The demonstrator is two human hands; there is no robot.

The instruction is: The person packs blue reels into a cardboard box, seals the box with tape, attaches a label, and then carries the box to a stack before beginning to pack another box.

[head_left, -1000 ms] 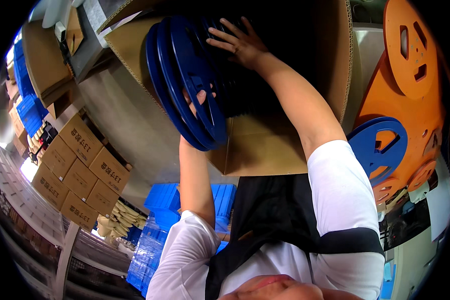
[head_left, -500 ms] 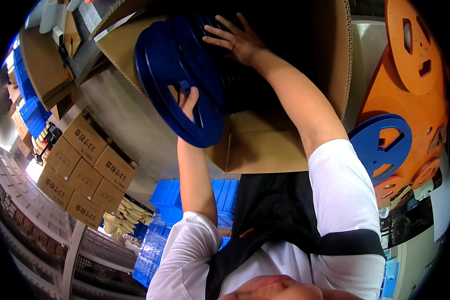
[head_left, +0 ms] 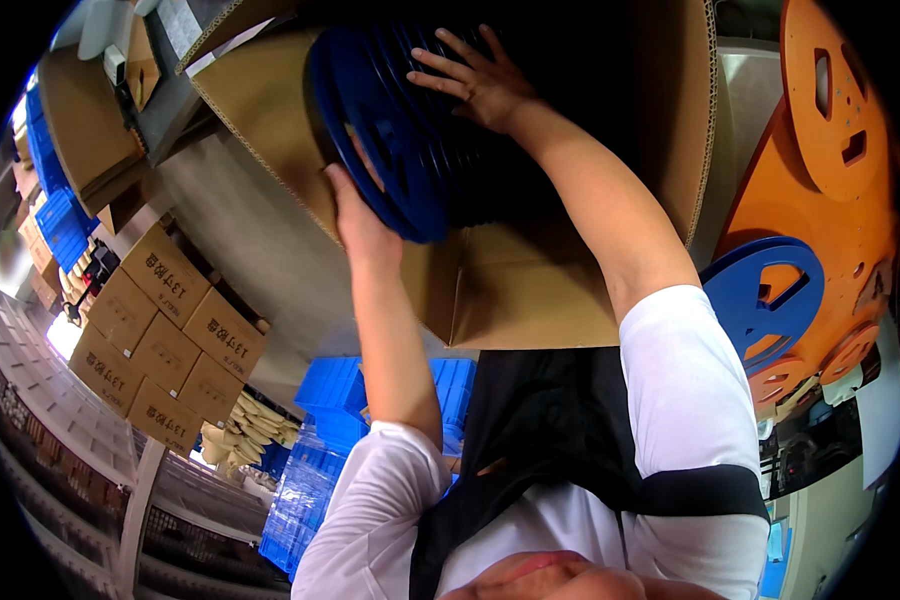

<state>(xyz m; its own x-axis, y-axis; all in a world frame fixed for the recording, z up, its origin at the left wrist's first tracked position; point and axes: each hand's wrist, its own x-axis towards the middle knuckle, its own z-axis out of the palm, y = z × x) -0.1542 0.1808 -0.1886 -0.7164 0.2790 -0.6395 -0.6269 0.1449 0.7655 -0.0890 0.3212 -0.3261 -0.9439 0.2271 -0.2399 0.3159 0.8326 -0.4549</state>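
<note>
Several blue plastic reels stand side by side in a cardboard box, most of them lost in dark shadow. My left hand is against the lower left side of the outermost reel. Its thumb stretches up, apart from the reel; the other fingers go behind the flange, and a bit of skin shows through a slot. Over the row of reels lies my right hand, open, its fingers spread across the rims, holding nothing.
To the right are large orange discs, with a loose blue reel in front of them. Stacked cartons stand at the left. Blue crates are beside my left arm. A grey table is at the far left.
The outermost reel has moved right and away, up against the others in the box. My left thumb has come out of the reel's slot. My right hand has barely moved.
</note>
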